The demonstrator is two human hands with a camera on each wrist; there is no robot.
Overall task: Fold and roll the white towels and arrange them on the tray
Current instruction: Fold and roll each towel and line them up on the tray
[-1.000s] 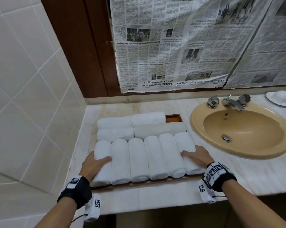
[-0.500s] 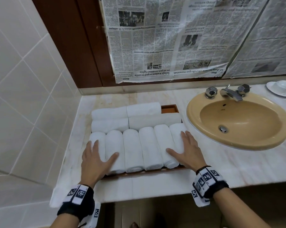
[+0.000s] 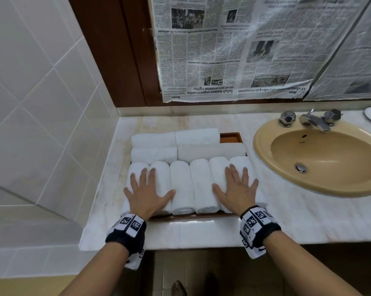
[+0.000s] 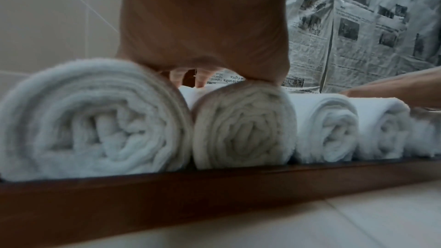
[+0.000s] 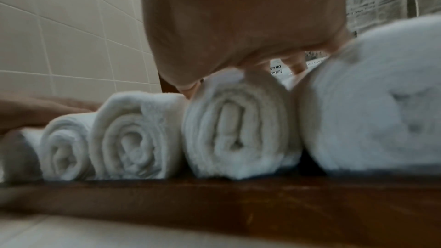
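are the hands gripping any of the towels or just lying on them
Nothing is gripped. The left hand and right hand lie flat, fingers straight, on top of the front row of rolled towels in the tray.

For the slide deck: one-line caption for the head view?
Left hand and right hand press flat on rolled white towels in a wooden tray beside the sink.

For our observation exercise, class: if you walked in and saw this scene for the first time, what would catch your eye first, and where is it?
First, the white rolled towels packed in rows on the wooden tray on the marble counter, with the left hand and right hand pressed flat on the front row. Next, the tan sink to the right. Last, the newspaper hung upside down on the wall behind.
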